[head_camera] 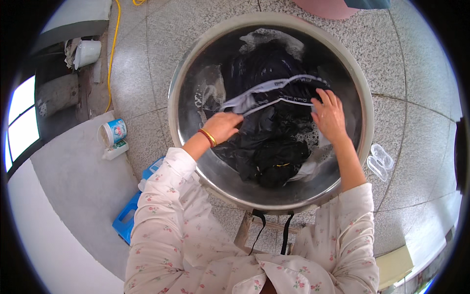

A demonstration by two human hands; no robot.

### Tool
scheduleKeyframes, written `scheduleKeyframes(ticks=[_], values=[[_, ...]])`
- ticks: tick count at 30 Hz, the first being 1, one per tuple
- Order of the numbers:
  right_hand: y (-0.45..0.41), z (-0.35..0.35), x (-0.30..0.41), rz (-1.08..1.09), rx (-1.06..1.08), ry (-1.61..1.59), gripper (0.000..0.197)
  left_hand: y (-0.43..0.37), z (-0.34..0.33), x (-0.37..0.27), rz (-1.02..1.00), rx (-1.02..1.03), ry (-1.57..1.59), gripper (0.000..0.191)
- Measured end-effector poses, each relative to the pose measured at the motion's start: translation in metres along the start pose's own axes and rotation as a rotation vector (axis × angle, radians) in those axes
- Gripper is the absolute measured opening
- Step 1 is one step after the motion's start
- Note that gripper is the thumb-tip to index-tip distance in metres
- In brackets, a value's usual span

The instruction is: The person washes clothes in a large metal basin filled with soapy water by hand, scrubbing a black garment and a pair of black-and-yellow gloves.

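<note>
Before me stands a large round metal basin (pixel 176 92) holding dark water and wet clothes. A dark garment with a white waistband (pixel 266 86) that bears lettering is spread across the middle of it. My left hand (pixel 221 126), with bracelets at the wrist, grips the left end of the band. At the band's right end my right hand (pixel 330 114) has its fingers and thumb on the garment, and the band runs taut between both hands. Closer to me lies a bunched black cloth (pixel 281 158). Pale fabric (pixel 308 169) shows beside it. Suds (pixel 273 36) float at the far side.
On the left are a labelled tub (pixel 114 132), a white bottle (pixel 116 150), a blue plastic container (pixel 126 220) and a yellow hose or cable (pixel 112 66). A clear plastic item (pixel 380 161) lies right of the basin. Beyond is a pink container (pixel 326 7); a wooden frame (pixel 244 229) stands near me.
</note>
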State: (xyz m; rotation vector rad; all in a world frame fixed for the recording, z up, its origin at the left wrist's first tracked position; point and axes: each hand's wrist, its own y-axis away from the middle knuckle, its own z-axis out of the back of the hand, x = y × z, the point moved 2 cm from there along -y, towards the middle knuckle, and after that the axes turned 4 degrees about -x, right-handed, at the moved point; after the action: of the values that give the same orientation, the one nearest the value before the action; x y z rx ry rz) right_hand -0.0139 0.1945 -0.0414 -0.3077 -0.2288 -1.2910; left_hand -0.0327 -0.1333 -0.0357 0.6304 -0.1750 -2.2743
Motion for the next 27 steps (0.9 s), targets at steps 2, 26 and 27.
scheduleKeyframes(ticks=[2, 26, 27], values=[[0.018, -0.022, 0.001, -0.052, -0.091, -0.167, 0.027, -0.016, -0.021, -0.013, 0.048, 0.104, 0.002, 0.018], [0.011, -0.142, 0.011, -1.475, -0.121, -1.766, 0.03, -0.151, -0.011, 0.001, 0.494, -0.663, 0.398, 0.017], [0.01, -0.142, 0.011, -1.469, -0.119, -1.779, 0.03, -0.138, 0.014, 0.013, 0.512, -0.788, 0.42, 0.017]])
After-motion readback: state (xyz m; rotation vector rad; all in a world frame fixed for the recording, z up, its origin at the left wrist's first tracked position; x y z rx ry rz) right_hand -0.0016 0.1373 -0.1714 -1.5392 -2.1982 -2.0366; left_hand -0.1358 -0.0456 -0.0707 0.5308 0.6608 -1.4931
